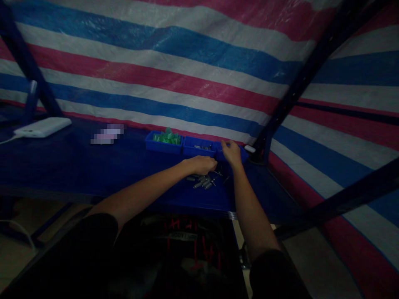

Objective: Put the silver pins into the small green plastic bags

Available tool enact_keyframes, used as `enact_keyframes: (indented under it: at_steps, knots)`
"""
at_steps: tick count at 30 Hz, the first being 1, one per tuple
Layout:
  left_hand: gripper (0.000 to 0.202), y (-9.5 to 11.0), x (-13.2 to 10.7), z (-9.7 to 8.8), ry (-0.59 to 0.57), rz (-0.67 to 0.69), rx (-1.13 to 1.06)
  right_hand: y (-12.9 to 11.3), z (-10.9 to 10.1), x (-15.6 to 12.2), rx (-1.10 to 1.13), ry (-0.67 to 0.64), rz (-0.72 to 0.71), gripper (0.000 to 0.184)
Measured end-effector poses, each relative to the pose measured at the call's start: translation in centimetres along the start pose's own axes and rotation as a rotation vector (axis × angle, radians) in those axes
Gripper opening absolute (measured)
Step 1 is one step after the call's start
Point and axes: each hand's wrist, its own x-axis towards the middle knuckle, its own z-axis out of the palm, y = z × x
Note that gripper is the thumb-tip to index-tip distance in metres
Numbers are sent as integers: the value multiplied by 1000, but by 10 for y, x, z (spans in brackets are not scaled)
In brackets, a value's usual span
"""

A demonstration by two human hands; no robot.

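Observation:
My left hand (204, 165) is closed just above the blue tabletop, its fingertips beside a pile of small metal cylinders and thin pins (204, 182). What its fingers hold, if anything, is too dark and small to make out. At the rightmost blue bin (241, 154), my right hand (231, 153) reaches over the front wall with thumb and fingers bent together. Whatever lies between those fingers cannot be made out. The middle blue bin (198, 151) contains several small metal pieces. Green, shiny pieces (168, 136) fill the left blue bin (163, 146).
A striped plastic sheet (174, 79) hangs behind the table. Dark metal posts (299, 79) frame the right side. On the left lie a white device with a cable (45, 127) and a blurred-out item (107, 134). A small white object (249, 148) sits by the right post.

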Motion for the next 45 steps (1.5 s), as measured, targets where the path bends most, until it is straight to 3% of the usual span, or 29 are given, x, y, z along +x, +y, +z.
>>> enact_keyframes:
  at_steps: [6, 9, 15, 20, 25, 29, 32, 34, 36, 40, 45]
  knots:
    - [19, -37, -13, 6, 233, -317, -448, -18, 1, -11, 238, -225, -330, 33]
    - [20, -46, -11, 7, 346, -384, -560, -23, 5, -14, 248, -299, -401, 24]
    - [18, -45, -7, 10, 343, -319, -548, -22, 3, -16, 205, -242, -385, 24]
    - [20, -46, -9, 10, 353, -329, -543, -20, -2, -12, 267, -327, -420, 21]
    - [28, -45, -9, 10, 444, -373, -571, -21, -7, -13, 303, -369, -426, 16]
    - [35, -40, -9, 7, 501, -408, -595, -21, -10, -12, 284, -315, -394, 21]
    - [29, -34, -10, 7, 450, -344, -514, -11, -12, -6, 192, -96, -265, 27]
    - [24, -29, -8, 7, 344, -222, -386, 1, -13, 0, 89, 81, -106, 30]
    - [26, -22, -5, 8, 215, -64, -238, 14, -13, 4, 5, 162, 44, 35]
    - [28, -11, 6, 7, 47, 81, -64, 25, -12, 8, -55, 165, 147, 42]
    - [15, -11, 8, 11, 48, 37, -12, 14, -7, 6, -12, 118, 32, 42]
